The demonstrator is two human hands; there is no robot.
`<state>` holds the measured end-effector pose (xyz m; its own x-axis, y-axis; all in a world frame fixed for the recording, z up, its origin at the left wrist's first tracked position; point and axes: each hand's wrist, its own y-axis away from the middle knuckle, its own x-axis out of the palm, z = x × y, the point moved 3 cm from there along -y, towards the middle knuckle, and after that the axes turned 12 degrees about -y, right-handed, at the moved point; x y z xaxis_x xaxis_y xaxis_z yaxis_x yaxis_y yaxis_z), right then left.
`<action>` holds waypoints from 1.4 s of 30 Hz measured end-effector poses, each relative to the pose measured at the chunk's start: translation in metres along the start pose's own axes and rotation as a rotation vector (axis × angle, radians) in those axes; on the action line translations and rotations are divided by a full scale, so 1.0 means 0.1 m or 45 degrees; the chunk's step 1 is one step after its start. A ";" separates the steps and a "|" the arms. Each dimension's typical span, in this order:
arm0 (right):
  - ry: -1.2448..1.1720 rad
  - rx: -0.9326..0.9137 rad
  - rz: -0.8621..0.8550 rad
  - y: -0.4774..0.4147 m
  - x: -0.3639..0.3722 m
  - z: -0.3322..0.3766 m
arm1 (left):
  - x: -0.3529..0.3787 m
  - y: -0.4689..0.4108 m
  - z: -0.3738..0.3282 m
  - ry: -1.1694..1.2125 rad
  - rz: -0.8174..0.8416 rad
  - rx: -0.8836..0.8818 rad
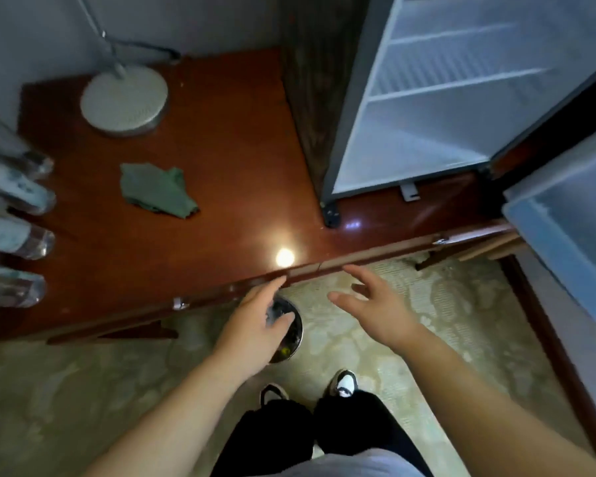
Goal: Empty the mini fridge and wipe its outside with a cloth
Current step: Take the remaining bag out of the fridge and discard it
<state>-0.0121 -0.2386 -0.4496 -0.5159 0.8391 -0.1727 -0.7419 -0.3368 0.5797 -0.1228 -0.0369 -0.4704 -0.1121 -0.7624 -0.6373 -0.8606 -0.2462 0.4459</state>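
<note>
The mini fridge (344, 139) stands at the right end of a red-brown wooden desk (221, 160), its door (565, 218) swung open to the right. Its white shelves (455, 84) look bare. A crumpled green cloth (157, 189) lies on the desk to the left of the fridge. Several clear bottles (14, 211) stand along the desk's left edge. My left hand (255, 325) and my right hand (372, 304) hover with relaxed fingers just in front of the desk's front edge, holding nothing.
A lamp with a round white base (124, 101) stands at the back left of the desk. A small round bin (289, 335) sits on the patterned carpet below my left hand. My feet (341, 383) are close to the desk.
</note>
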 end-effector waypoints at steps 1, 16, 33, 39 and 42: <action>0.028 -0.060 -0.056 0.15 -0.19 0.21 | -0.15 -0.01 -0.30 -0.037 0.002 0.079; 0.619 -0.654 -0.867 2.48 -2.99 1.80 | -0.52 0.26 -4.09 -0.356 -0.155 1.124; 1.022 -0.508 -0.933 3.40 -4.62 1.80 | 0.52 0.84 -6.18 -0.738 -0.295 1.517; 0.987 -0.547 -0.787 3.46 -4.69 1.78 | 0.51 0.93 -6.05 -0.751 -0.342 1.425; 0.854 -0.621 -0.675 3.48 -4.62 1.83 | 0.37 1.03 -5.86 -0.662 -0.322 1.374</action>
<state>0.0470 -0.6655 -0.0225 -0.0896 0.5667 -0.8190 -0.9651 -0.2527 -0.0693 0.0754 -0.4415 -0.0802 0.1460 -0.3740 -0.9159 -0.8293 0.4585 -0.3194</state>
